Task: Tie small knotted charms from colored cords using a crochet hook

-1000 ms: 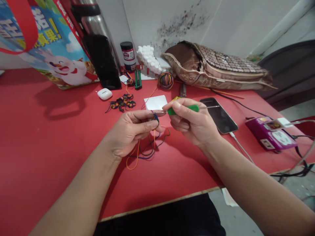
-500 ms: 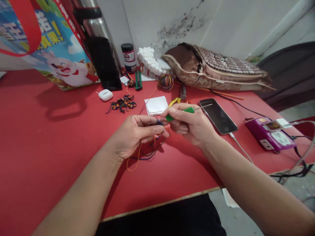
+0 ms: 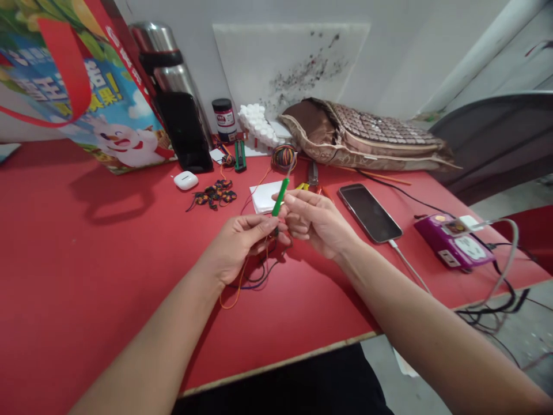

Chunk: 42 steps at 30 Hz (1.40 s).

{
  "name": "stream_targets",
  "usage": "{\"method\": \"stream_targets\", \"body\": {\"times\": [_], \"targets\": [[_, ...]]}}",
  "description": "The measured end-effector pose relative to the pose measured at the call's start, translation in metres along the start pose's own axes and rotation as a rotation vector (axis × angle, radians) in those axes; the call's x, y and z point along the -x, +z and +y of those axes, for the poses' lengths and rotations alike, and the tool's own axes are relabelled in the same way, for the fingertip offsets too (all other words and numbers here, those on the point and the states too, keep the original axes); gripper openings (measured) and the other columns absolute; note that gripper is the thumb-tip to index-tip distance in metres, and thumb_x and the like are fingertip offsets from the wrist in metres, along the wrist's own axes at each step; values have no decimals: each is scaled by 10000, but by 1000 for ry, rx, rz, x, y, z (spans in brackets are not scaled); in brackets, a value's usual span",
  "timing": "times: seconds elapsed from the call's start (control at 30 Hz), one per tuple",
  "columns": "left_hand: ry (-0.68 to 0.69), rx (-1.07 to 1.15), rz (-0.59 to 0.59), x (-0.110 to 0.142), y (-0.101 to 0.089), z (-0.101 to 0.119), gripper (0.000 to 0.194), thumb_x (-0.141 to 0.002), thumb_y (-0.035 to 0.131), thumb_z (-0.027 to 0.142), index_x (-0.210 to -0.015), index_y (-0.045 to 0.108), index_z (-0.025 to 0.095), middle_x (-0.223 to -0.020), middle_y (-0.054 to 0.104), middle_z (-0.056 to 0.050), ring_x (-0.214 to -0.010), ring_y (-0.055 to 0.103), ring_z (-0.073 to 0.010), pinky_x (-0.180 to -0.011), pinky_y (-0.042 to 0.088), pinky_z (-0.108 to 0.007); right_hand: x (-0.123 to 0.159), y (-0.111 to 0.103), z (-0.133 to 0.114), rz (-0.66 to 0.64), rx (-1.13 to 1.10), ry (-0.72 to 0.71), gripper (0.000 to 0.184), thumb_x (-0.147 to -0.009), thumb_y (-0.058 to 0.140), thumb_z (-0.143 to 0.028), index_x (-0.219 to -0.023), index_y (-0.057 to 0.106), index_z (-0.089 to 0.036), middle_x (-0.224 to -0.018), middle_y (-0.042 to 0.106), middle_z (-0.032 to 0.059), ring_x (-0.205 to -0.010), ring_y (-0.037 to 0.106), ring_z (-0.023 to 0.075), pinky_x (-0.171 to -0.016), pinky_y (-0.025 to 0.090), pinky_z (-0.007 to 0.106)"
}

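My left hand (image 3: 246,239) pinches a small piece of dark cord work (image 3: 275,231), most of it hidden by the fingers. From it, orange and dark cords (image 3: 235,300) hang in loops onto the table. A thin tool with a green handle, like a crochet hook (image 3: 281,196), stands steeply with its metal shaft pointing up and away. The fingers of my right hand (image 3: 313,219) are closed at the handle's side, and its lower end meets my left thumb. Both hands are close together above the table. Beyond them lies a folded white paper (image 3: 265,197).
Behind are a knotted multicolour cord piece (image 3: 213,193), a white earphone case (image 3: 185,180), a cord ball (image 3: 284,157) and pliers (image 3: 313,173). A phone (image 3: 370,212) and purple power socket (image 3: 453,241) stand right. A bag (image 3: 125,138) and steel flask (image 3: 173,75) are back left.
The green-handled hook has swung from pointing right to pointing up and away. My right fingers have shifted along its handle. The whole view has tilted slightly upward.
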<state>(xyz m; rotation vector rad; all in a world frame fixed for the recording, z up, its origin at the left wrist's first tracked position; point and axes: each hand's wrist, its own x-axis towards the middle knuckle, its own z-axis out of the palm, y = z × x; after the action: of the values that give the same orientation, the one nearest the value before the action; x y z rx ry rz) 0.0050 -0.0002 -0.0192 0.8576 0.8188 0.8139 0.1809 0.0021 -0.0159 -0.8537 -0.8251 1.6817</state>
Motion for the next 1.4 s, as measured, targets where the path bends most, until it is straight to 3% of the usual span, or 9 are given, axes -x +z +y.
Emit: {"method": "stream_targets", "body": {"times": [0.13,0.27,0.33,0.4,0.63,0.7,0.93,1.23,1.4], "targets": [[8,271,103,-8,-4,-5,396,-565,1038,322,-823,850,88,-836,773,-75,-546,496,-30,-384,288,-112,-2,-4,7,76,60,-94,409,-661,980,-367,-879,709,-152,-551,548,-85,-410,370,28,-387,267,179],[9,461,172,-11,-12,-5,218,-676,975,180,-799,825,80,-796,725,-27,-549,528,-27,-392,338,-112,-3,-2,17,-16,161,-93,315,-769,912,-377,-878,698,-173,-578,553,-82,-396,363,34,-381,289,198],[1,471,173,-10,-13,-5,168,-703,956,157,-796,828,101,-747,699,-10,-557,561,-37,-413,371,-112,-3,1,24,-97,202,-99,319,-778,908,-368,-934,713,-171,-736,672,-22,-479,471,51,-458,411,222],[-5,479,158,-10,-11,-6,199,-666,985,184,-751,820,113,-832,743,-38,-639,639,-71,-445,409,-124,-4,5,31,-115,237,-121,327,-757,919,-348,-950,711,-186,-747,651,-27,-607,591,100,-581,512,259],[-23,449,95,-9,-10,-8,256,-626,1014,263,-725,827,119,-903,772,-66,-699,664,-107,-549,480,-175,-3,4,37,-124,277,-95,334,-776,907,-438,-827,678,-200,-779,699,9,-771,691,180,-759,581,358],[-16,426,88,-9,-12,-7,259,-636,1010,269,-722,825,110,-855,763,-67,-691,654,-105,-556,477,-176,-3,3,33,-135,290,-87,330,-762,922,-427,-783,685,-197,-769,705,21,-796,669,177,-745,553,338],[23,360,115,-11,-17,-8,288,-652,1003,305,-758,823,106,-775,745,-43,-695,654,-101,-620,526,-176,-2,4,27,-98,235,-61,363,-775,922,-459,-773,703,-170,-632,608,-41,-503,391,55,-500,318,240],[-17,368,129,-11,-16,-6,182,-701,951,200,-761,808,105,-716,720,-38,-591,606,-87,-569,493,-184,-8,7,23,-94,53,111,426,-707,954,-477,-765,684,-153,-648,719,9,-400,290,13,-404,143,204],[-27,396,119,-12,-16,-4,227,-682,961,211,-698,762,105,-689,677,-26,-589,575,-82,-583,488,-186,-12,4,25,-133,10,174,426,-715,947,-463,-775,661,-153,-649,710,9,-397,266,5,-413,132,197]]}}
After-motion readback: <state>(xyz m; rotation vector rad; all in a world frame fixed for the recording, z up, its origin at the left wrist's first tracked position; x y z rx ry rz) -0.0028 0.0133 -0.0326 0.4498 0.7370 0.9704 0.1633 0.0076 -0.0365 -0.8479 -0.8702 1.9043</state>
